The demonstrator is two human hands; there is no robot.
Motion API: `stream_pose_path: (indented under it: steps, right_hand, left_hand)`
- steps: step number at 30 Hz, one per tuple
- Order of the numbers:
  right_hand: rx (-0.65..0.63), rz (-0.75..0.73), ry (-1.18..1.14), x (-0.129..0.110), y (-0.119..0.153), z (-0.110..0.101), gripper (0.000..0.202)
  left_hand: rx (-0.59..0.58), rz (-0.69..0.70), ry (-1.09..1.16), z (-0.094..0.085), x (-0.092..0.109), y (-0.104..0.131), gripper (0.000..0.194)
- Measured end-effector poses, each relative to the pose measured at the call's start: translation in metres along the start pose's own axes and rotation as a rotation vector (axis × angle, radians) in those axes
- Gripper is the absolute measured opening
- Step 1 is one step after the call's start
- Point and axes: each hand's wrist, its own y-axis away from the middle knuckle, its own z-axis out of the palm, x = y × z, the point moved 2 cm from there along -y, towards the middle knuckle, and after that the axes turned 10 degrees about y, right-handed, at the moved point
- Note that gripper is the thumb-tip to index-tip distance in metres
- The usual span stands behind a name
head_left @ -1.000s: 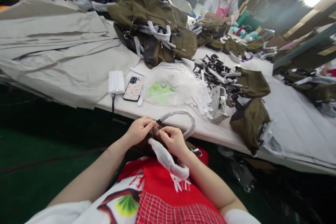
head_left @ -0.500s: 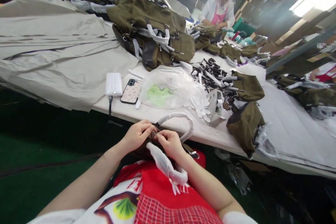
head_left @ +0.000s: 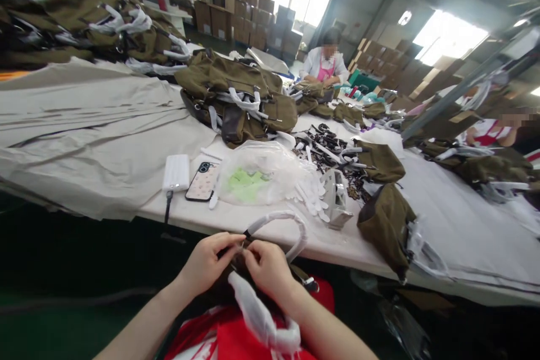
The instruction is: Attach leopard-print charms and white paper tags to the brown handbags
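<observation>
a bag mid-work in the lap, both handles wrapped.
the bag sits at the near edge of the desk, mostly hidden by the arms; its far handle arches up and its near handle hangs toward the apron, both in white wrap. the left hand and right hand pinch at the bag's top, by the foot of the far handle, fingertips almost meeting; whatever small part lies between is too blurred to name. the wrapping looks done, the detail at the fingertips looks unfinished, and how much is left on this bag i cannot tell. loose straps and a heap of similar bags lie beyond, their own state unclear.
</observation>
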Motion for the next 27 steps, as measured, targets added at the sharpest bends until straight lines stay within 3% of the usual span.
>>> stream_pose_path:
  steps: [3, 6, 13, 17, 20, 23, 27]
  right_hand:
    - [0.098, -0.128, 0.254, -0.009, 0.006, -0.015, 0.022]
    - [0.148, -0.185, 0.305, -0.011, 0.006, -0.017, 0.021]
    - [0.172, 0.031, -0.143, 0.006, -0.007, 0.0, 0.018]
    - [-0.017, 0.001, -0.441, 0.004, -0.009, 0.015, 0.024]
    - [-0.098, 0.1, -0.585, 0.009, -0.011, 0.03, 0.023]
    - [0.05, 0.172, -0.569, 0.016, -0.013, 0.033, 0.022]
    - [0.233, 0.086, -0.67, 0.018, -0.01, 0.021, 0.027]
  left_hand:
    - [0.125, -0.119, 0.124, -0.004, -0.006, -0.004, 0.031]
    - [0.165, -0.187, 0.239, -0.005, -0.01, -0.007, 0.033]
    - [0.162, -0.231, 0.359, 0.003, -0.008, -0.009, 0.037]
    - [0.234, -0.271, 0.356, 0.003, -0.01, -0.01, 0.047]
    - [0.228, -0.288, 0.348, 0.003, -0.012, -0.014, 0.051]
    - [0.237, -0.231, 0.236, 0.002, -0.009, -0.024, 0.046]
    - [0.257, -0.086, -0.021, 0.003, 0.01, -0.047, 0.038]
